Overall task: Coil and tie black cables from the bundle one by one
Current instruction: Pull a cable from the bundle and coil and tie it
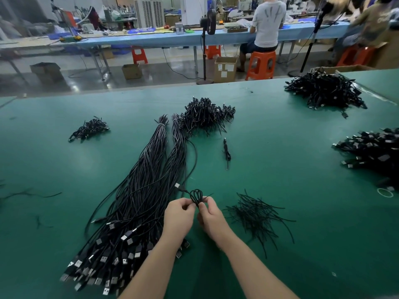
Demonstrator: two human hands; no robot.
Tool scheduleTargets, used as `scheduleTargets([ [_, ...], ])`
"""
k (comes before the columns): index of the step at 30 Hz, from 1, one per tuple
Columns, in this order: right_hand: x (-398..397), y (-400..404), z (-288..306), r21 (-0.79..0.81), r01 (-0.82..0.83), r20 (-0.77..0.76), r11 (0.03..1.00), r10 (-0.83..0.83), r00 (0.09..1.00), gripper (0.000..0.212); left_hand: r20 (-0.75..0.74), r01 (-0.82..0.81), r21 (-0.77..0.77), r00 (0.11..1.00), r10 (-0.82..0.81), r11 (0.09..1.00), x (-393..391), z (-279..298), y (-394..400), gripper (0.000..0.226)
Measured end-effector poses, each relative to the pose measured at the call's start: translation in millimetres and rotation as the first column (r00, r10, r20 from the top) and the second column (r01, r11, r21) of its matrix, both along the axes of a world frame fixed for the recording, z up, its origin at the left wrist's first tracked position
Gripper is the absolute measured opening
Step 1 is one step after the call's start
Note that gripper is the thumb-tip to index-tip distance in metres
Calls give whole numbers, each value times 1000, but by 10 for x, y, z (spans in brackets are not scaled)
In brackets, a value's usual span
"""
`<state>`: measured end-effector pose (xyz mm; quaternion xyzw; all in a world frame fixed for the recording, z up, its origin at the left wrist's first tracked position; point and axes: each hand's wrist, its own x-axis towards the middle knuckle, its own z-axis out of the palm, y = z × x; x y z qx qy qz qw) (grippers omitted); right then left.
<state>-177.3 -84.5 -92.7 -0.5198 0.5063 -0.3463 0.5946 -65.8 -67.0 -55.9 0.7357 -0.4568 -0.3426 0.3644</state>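
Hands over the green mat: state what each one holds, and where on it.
Both the left hand and the right hand pinch one small coiled black cable at the coil's lower end, where its loops gather.

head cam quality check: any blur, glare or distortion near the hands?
Head view: hands and coiled cable sharp; wide-angle bends the green table's far edge; overhead light sheens on the long cable bundle; background workers at top right smeared, soft.

coiled black cable above table, uncoiled bundle left
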Motion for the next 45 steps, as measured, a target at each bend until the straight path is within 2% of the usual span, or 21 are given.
scheduleTargets([
  [5,-65,-17,51,82,24,44,996,-27,999,14,42,-13,37,999,12,999,-32,-67,24,9],
  [8,-84,-7,77,107,4,37,994,-8,999,14,200,58,47,978,-66,997,-27,-72,25,9],
  [11,-87,-1,94,133,-34,46,991,28,999,15,378,123,-51,921,-95,991,2,-47,66,9],
  [14,-108,-27,129,190,-63,133,980,38,990,17,541,275,-186,830,-135,943,54,-46,155,3],
  [17,-171,-51,180,267,-152,219,952,94,971,18,676,461,-323,724,-140,827,154,-40,203,10],
  [19,-246,-46,209,313,-242,278,918,155,948,19,762,554,-392,643,-79,735,234,-40,206,17],
  [22,-339,-29,279,341,-374,363,863,246,899,19,846,612,-373,533,-15,697,291,16,215,29],
  [25,-361,-11,385,299,-431,367,851,314,876,19,902,698,-286,428,-62,657,330,102,201,37],
  [27,-334,2,462,244,-438,296,865,363,883,19,874,700,-299,473,-108,648,365,161,195,30],
  [31,-256,47,605,57,-398,-74,916,401,913,21,636,516,-353,744,-204,780,403,263,234,18],
  [33,-245,84,684,-84,-421,-315,903,377,871,22,475,407,-339,852,-219,848,386,312,270,16],
  [35,-252,120,751,-163,-475,-494,864,345,798,20,303,333,-312,922,-239,890,372,367,298,13],
  [37,-267,153,799,-194,-546,-630,815,323,706,18,179,297,-259,950,-257,919,367,421,317,12],
  [40,-276,204,829,-267,-669,-817,694,206,539,18,101,306,-138,951,-293,942,411,490,308,14],
  [45,-275,275,795,-353,-747,-897,563,22,441,28,42,334,23,941,-335,942,456,580,282,16],
])
